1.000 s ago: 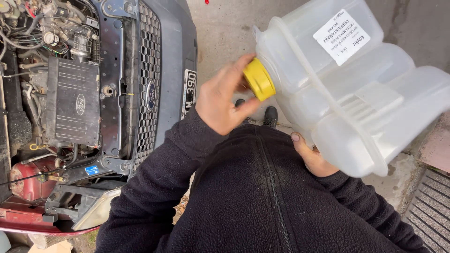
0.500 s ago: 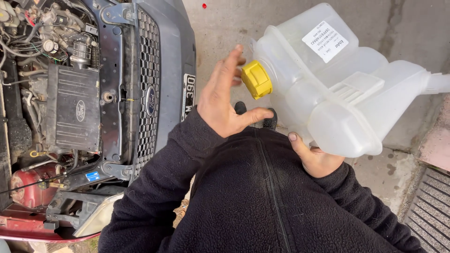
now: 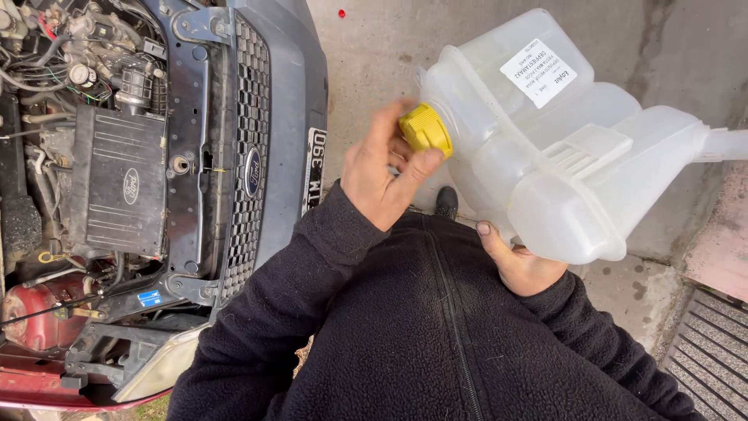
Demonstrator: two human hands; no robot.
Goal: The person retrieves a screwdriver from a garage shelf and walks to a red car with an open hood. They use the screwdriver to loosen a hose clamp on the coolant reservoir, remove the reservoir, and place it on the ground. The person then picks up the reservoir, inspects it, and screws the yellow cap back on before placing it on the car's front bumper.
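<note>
One head-worn camera looks steeply down the person's chest, close on the hands. The engine bay [image 3: 101, 179] fills the left, the tank [image 3: 561, 148] the right, concrete floor [image 3: 374, 47] at the far edge.

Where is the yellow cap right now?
In the head view, the ribbed yellow plastic cap sits on the translucent white plastic tank, upper middle, gripped by the left hand.

Cap [image 3: 425, 129] on tank [image 3: 561, 148], car engine bay [image 3: 101, 179] left of both
</note>
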